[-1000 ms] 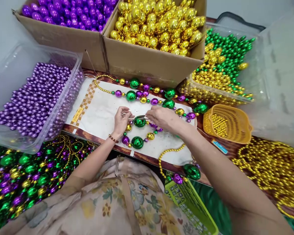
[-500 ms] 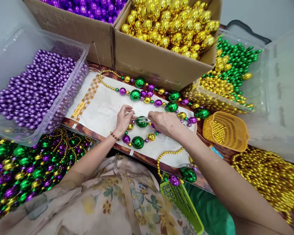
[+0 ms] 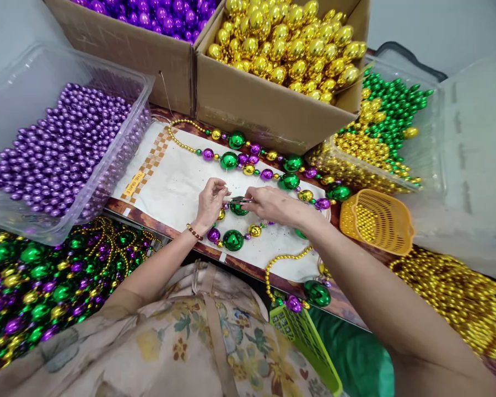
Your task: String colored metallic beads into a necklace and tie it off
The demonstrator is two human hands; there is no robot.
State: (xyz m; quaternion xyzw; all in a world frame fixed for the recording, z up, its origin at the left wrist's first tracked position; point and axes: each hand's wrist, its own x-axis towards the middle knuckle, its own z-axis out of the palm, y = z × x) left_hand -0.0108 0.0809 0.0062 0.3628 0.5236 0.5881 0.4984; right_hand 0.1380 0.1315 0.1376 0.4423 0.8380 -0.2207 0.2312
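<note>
My left hand (image 3: 210, 203) pinches the end of a bead necklace (image 3: 233, 240) of green, gold and purple balls; the thin string at the fingertips is hard to make out. My right hand (image 3: 270, 204) is closed around small metal scissors (image 3: 240, 199), whose blades point at the left fingertips, above a large green ball (image 3: 238, 209). Part of the necklace runs under the right hand and is hidden. Behind both hands, more strung beads (image 3: 267, 174) lie across the white mat (image 3: 182, 182).
Cardboard boxes hold purple balls (image 3: 161, 16) and gold balls (image 3: 289, 44). Clear bins hold small purple beads (image 3: 66, 143) and gold-green beads (image 3: 380, 127). An orange basket (image 3: 391, 220) stands right; a lime basket (image 3: 314, 353) sits below the table edge. Finished-looking strands (image 3: 37, 275) pile at left.
The right hand has shifted slightly left, bringing the scissors closer to the left fingertips. My left hand stays nearly in place.
</note>
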